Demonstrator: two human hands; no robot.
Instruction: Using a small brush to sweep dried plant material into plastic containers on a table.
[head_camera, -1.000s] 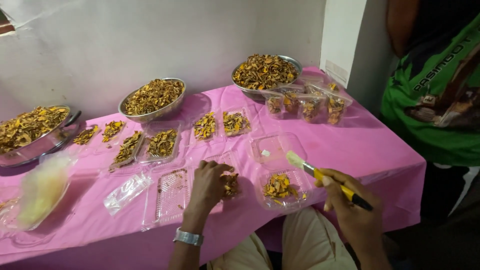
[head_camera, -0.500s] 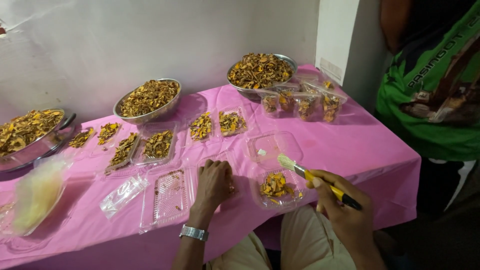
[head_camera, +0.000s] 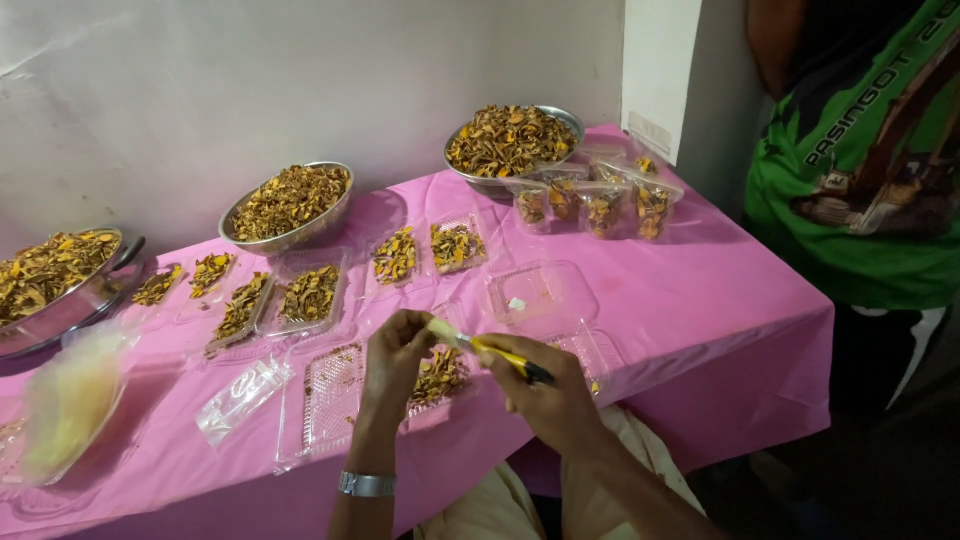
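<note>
My right hand (head_camera: 545, 395) grips a yellow-and-black brush (head_camera: 490, 350) with a pale tip, held out over the table's front edge. My left hand (head_camera: 395, 360), with a metal watch on its wrist, pinches the brush tip with its fingertips. Under both hands lies an open clear plastic box (head_camera: 440, 380) holding brown-yellow dried slices. An empty clear box (head_camera: 325, 400) lies just to its left, and another open clear box (head_camera: 540, 295) with a small white bit lies just beyond.
A pink cloth covers the table (head_camera: 700, 300). Three metal bowls (head_camera: 290, 205) of dried slices stand along the wall, with filled clear trays (head_camera: 310, 295) and cups (head_camera: 600, 210) in front. A plastic bag (head_camera: 70, 400) lies left. A person in a green shirt (head_camera: 860, 170) stands right.
My right hand has swung the brush left and up, away from the filled box. My left hand has lifted off the box to meet the brush tip. The view shifted right.
</note>
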